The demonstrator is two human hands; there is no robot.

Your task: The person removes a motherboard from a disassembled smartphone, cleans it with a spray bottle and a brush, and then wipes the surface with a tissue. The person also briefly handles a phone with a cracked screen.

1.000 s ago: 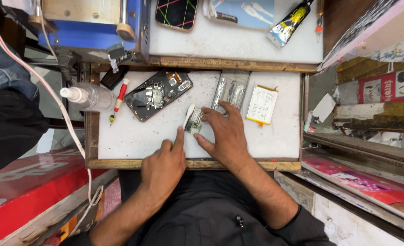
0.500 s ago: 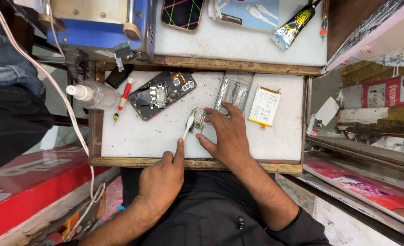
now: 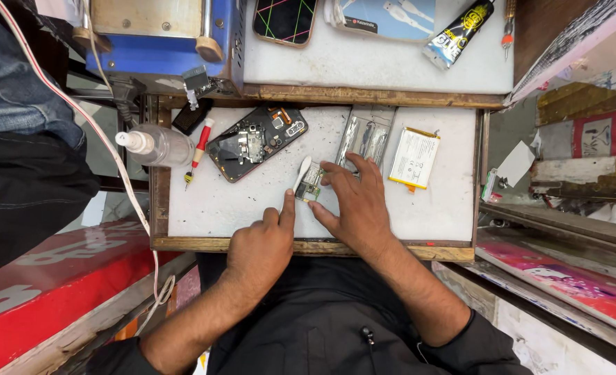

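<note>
Two bare hands work low on a white pull-out counter [image 3: 225, 208] framed in worn wood. Going left to right: a clear squeeze bottle [image 3: 156, 145] lies at the edge, just beside a red-handled screwdriver [image 3: 197, 151]; next comes an opened phone [image 3: 256, 142] with its insides showing. The left hand [image 3: 258, 248] rests near the front rim, index finger stretched toward a white spudger [image 3: 300, 173], the other fingers curled together and holding nothing. The right hand [image 3: 355, 201] has its fingers spread and pressed down on a small green circuit board [image 3: 311, 186], pinning it flat. To do this well, I'd judge the board wants steady, even pressure while the tool works at its edge. Farther right lie a clear bag of parts [image 3: 365, 133] and a flat battery [image 3: 414, 157]. Above, a second shelf carries a glue tube [image 3: 457, 32]; cluttered stall shelving crowds the right side.
</note>
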